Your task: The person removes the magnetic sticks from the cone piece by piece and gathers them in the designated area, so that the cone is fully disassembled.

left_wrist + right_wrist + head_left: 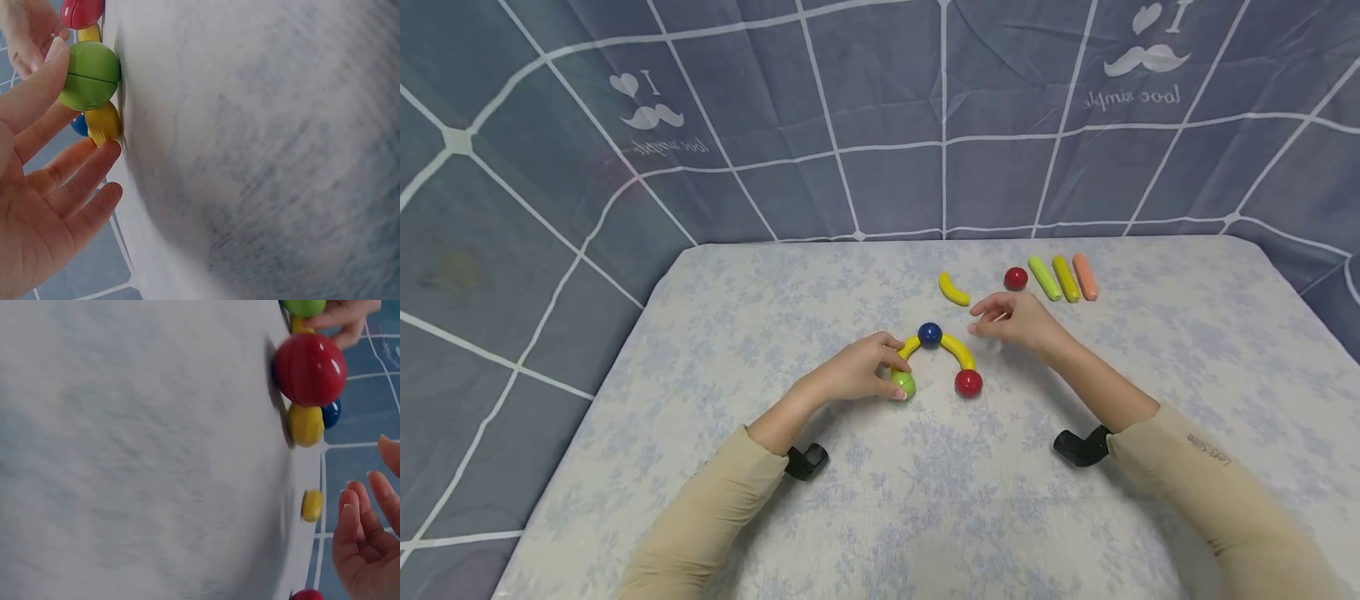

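An arch lies on the table, with a blue ball at its top and two yellow curved rods running down from it. A green ball ends the left rod; a red ball ends the right rod. My left hand pinches the green ball, thumb on its near side and index finger at the rod joint. In the left wrist view the other fingers spread loosely. My right hand hovers beyond the arch's right side, fingers loosely bent and holding nothing.
Past the arch lies a loose yellow curved rod. To its right are another red ball and straight rods in green, yellow and orange. A tiled-pattern curtain hangs behind the table.
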### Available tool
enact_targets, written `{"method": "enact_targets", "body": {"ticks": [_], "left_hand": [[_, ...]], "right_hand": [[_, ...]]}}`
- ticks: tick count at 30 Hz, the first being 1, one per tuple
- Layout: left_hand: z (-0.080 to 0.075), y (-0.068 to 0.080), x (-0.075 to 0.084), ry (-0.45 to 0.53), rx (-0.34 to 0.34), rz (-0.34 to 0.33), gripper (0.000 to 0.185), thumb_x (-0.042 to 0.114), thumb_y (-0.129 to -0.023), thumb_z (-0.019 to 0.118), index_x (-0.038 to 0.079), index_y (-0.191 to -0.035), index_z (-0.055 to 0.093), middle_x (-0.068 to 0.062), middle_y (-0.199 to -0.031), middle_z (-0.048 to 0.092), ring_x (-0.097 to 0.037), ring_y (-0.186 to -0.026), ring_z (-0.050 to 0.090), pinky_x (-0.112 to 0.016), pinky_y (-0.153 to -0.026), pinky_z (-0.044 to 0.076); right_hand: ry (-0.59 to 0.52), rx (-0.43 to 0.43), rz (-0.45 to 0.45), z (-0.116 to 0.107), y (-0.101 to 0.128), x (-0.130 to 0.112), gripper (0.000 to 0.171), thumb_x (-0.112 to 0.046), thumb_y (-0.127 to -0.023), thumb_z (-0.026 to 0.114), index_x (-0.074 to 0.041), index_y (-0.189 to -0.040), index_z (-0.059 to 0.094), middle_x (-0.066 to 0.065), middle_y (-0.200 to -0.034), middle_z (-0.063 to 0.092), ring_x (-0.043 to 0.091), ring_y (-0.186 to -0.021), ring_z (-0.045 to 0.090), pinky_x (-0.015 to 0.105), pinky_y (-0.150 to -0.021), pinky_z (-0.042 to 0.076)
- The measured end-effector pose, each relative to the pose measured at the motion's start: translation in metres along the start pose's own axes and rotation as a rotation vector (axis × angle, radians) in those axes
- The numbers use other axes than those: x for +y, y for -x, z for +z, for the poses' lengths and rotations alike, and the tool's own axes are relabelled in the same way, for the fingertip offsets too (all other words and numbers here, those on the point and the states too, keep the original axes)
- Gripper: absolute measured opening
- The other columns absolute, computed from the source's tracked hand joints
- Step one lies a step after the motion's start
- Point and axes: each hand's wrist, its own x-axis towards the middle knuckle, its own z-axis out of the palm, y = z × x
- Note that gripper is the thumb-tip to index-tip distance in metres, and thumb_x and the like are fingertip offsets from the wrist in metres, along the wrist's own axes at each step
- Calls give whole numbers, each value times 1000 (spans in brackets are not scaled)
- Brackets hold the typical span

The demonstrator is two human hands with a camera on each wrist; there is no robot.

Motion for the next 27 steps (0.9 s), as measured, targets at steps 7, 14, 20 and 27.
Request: {"method": "enact_targets", "body": {"ticks": [7, 14, 20, 27], "left_hand": [[0, -2, 0, -29, -12, 21, 40, 21, -79, 76, 8, -115, 66, -15, -133, 46, -30, -121, 44, -42, -99, 37], [-7, -9, 2, -29, -4, 25, 47, 24, -80, 75, 10, -123, 61, -17, -137, 41, -30, -125, 40, -45, -101, 35], [-11, -29, 4, 55, 27, 9, 50, 21, -87, 68, 11, -133, 51, -15, -130, 46, -27, -118, 46, -42, -95, 39], [-6, -42, -5, 56, 39, -42, 57, 12, -86, 67, 8, -138, 44, -14, -116, 57, -22, -95, 53, -33, -82, 44]], "right_hand": [[-1, -46, -3, 10, 21, 7, 32, -17, -82, 72, 1, -107, 64, 6, -82, 60, 21, -74, 52, 26, -64, 45], [17, -39, -58, 19, 34, 10, 31, -19, -78, 76, -1, -100, 66, 6, -79, 59, 19, -69, 55, 29, -59, 46], [96, -14, -96, 28, 38, 9, 31, -24, -73, 80, -5, -93, 65, 4, -76, 55, 19, -65, 51, 28, -56, 41], [184, -56, -97, 35, 36, 8, 34, -26, -71, 81, -8, -90, 60, 3, -70, 50, 17, -62, 44, 28, -55, 34]]}}
